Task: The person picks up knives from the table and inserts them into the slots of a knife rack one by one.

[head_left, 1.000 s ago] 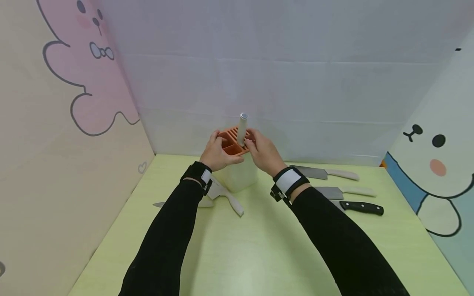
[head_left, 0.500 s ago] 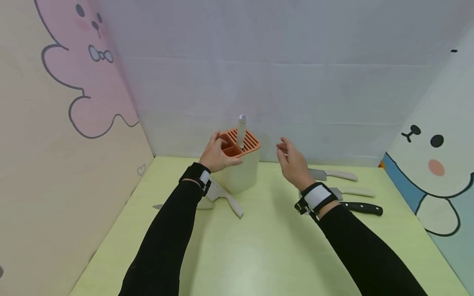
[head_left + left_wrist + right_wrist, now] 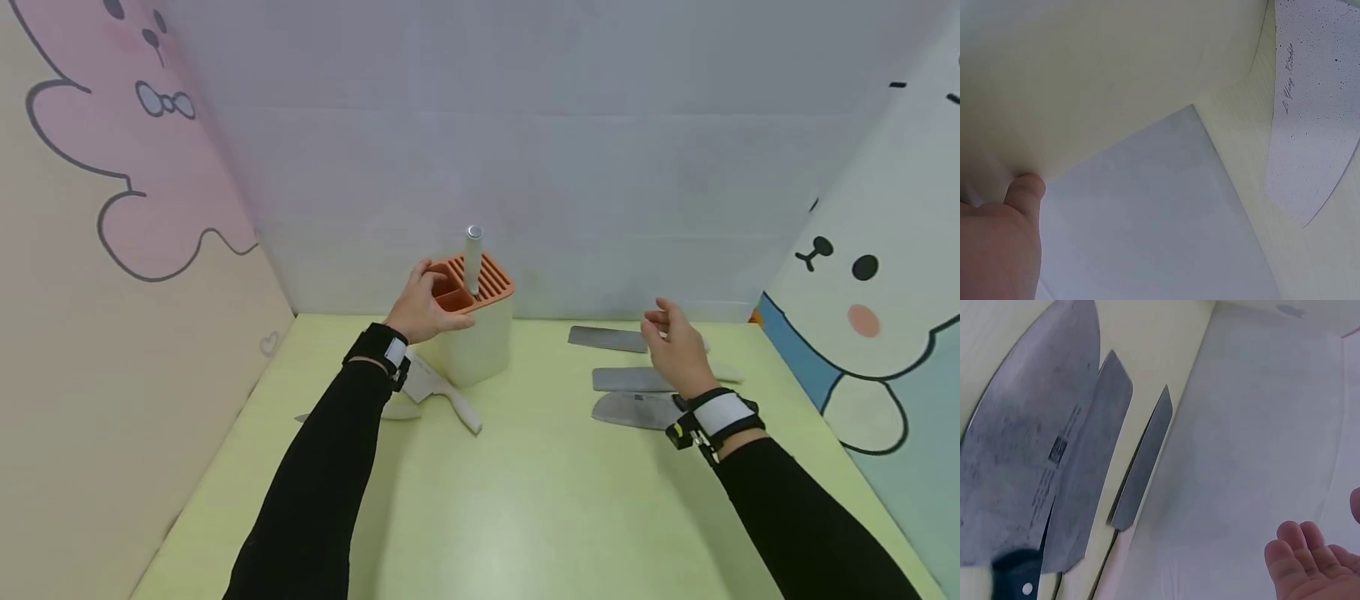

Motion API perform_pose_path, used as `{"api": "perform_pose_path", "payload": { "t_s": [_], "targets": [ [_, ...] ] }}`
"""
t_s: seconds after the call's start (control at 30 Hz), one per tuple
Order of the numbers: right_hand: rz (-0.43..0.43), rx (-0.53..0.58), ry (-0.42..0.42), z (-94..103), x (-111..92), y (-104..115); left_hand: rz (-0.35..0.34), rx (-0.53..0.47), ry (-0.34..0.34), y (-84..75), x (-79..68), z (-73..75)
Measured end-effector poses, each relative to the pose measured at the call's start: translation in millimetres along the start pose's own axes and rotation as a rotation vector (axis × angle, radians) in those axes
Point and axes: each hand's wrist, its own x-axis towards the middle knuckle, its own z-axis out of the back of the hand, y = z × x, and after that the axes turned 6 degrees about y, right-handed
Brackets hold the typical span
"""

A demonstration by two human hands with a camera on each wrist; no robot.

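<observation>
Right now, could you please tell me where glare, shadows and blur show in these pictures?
Head view: glare on the table, a soft shadow beside the right sleeve; left wrist view: knife block dimly shaded, though lettering on the cleaver blade shows clearly; right wrist view: black handle looks blurred, lower left.

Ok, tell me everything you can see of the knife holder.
The knife holder stands upright on the table near the back wall. Its pale, plastic-looking body has an orange top: open compartments on the left, parallel slots on the right. A pale handle sticks up from the slots. The left-hand grip holds the holder's left side.
</observation>
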Motion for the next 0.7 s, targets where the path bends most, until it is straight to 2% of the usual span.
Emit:
{"api": "perform_pose_path", "payload": {
  "t_s": [0.2, 0.37, 0.7],
  "targets": [
    [-0.093, -0.028, -0.063, 27.1, -7, -17, -0.005, -0.018, 0.016, 9.2, 5.8, -0.4],
    [-0.123, -0.031, -0.086, 37.7, -12, -27, 0.005, -0.029, 0.003, 7.3, 2.7, 6.8],
    [-0.143, -0.134, -0.011, 37.5, -43, -61, 0.002, -0.025, 0.011, 11.4, 8.3, -0.4]
  ]
}}
